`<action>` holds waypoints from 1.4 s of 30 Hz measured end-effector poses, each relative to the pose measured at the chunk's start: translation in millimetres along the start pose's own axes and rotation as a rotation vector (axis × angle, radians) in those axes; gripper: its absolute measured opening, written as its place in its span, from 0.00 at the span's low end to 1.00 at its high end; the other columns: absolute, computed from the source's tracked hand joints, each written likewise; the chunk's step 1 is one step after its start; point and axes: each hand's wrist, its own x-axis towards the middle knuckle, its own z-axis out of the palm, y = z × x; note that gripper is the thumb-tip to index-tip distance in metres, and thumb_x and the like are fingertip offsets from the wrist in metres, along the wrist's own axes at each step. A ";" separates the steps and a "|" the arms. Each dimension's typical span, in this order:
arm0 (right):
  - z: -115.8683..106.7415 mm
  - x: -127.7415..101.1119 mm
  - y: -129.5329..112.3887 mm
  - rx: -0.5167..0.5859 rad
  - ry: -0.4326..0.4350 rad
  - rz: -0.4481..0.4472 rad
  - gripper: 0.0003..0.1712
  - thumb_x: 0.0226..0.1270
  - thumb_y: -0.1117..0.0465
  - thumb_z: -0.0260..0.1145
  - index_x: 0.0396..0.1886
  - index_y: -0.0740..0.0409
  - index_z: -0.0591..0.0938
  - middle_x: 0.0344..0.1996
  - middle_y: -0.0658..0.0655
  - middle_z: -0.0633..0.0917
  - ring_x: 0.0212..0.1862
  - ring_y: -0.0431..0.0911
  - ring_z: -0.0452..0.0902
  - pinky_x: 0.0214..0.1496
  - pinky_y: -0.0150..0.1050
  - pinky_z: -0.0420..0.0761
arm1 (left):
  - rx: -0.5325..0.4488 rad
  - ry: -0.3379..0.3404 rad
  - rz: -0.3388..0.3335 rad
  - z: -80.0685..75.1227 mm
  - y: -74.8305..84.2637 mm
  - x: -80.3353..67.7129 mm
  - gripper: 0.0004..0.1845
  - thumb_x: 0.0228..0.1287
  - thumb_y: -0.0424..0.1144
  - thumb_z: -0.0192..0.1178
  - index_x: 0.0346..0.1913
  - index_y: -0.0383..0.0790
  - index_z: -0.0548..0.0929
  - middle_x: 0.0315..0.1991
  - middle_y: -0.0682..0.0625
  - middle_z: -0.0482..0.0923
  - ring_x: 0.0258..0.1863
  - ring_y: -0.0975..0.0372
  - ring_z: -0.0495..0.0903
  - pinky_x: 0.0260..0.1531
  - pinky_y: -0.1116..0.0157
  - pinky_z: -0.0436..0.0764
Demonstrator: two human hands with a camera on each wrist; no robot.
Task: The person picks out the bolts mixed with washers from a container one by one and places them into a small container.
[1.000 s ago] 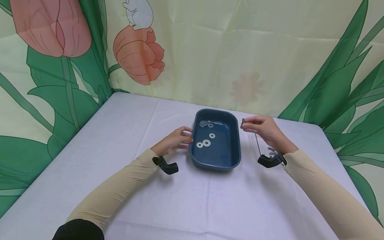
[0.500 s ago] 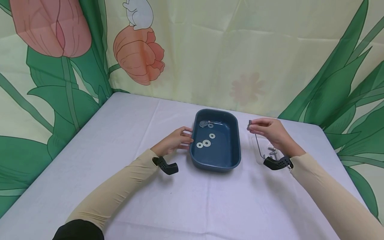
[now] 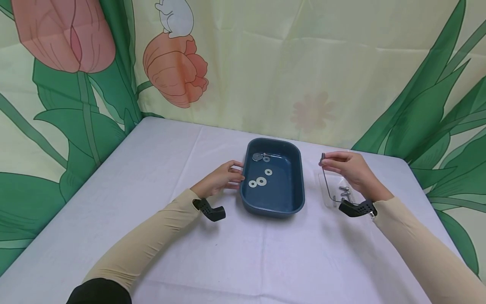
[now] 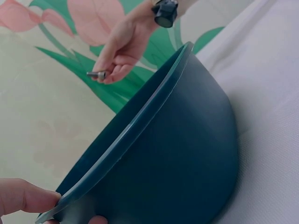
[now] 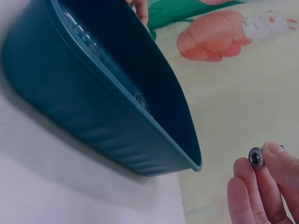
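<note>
In the head view my right hand pinches a small socket head screw between thumb and fingertips, raised over a clear plastic box. The hex recess of the screw shows in the right wrist view. My left hand rests its fingertips against the left side of a dark blue tub. A finger of that hand lies right at the tub's rim in the left wrist view. On the tub floor lie several flat washers and a grey metal disc.
Several loose screws lie in the clear box, partly hidden by my right hand. A thin dark bent line runs along it. The white-covered table meets a flower-printed curtain at the back.
My right hand has moved right and slightly nearer, away from the tub's right rim, with the screw still pinched. The left hand and the tub have stayed put.
</note>
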 end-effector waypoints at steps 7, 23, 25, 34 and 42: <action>-5.9 -3.6 0.6 -0.008 -0.001 0.009 0.05 0.61 0.59 0.66 0.36 0.44 0.84 0.32 0.38 0.85 0.37 0.32 0.83 0.42 0.21 0.80 | 0.011 0.012 0.000 -0.1 0.1 -1.7 0.25 0.65 0.31 0.55 0.64 0.43 0.64 0.61 0.40 0.69 0.52 0.53 0.78 0.52 0.57 0.81; -20.7 -11.0 8.9 0.088 0.015 -0.011 0.05 0.58 0.60 0.68 0.36 0.48 0.85 0.32 0.40 0.86 0.35 0.33 0.84 0.41 0.22 0.81 | 0.008 0.004 -0.011 -0.4 0.4 0.5 0.26 0.66 0.32 0.55 0.65 0.44 0.63 0.62 0.40 0.68 0.54 0.52 0.77 0.54 0.56 0.80; -22.7 -12.1 10.0 0.118 0.014 -0.019 0.05 0.59 0.61 0.68 0.35 0.48 0.85 0.31 0.41 0.87 0.35 0.34 0.85 0.41 0.22 0.81 | 0.008 0.007 -0.013 -0.2 0.3 0.7 0.25 0.66 0.32 0.55 0.64 0.44 0.63 0.61 0.40 0.69 0.53 0.53 0.77 0.54 0.56 0.80; -34.0 -19.4 12.1 0.202 0.013 -0.029 0.06 0.60 0.65 0.66 0.35 0.50 0.86 0.31 0.44 0.87 0.34 0.36 0.85 0.41 0.22 0.81 | 0.006 0.009 -0.007 0.2 0.9 -1.1 0.25 0.65 0.31 0.55 0.64 0.43 0.63 0.61 0.40 0.69 0.52 0.53 0.77 0.52 0.57 0.81; -42.7 -22.4 15.2 0.090 0.047 0.025 0.04 0.60 0.59 0.67 0.34 0.44 0.84 0.30 0.39 0.86 0.35 0.33 0.84 0.39 0.18 0.79 | 0.011 0.007 -0.011 0.6 1.3 -2.9 0.26 0.66 0.32 0.55 0.65 0.43 0.63 0.62 0.40 0.68 0.54 0.52 0.77 0.54 0.57 0.80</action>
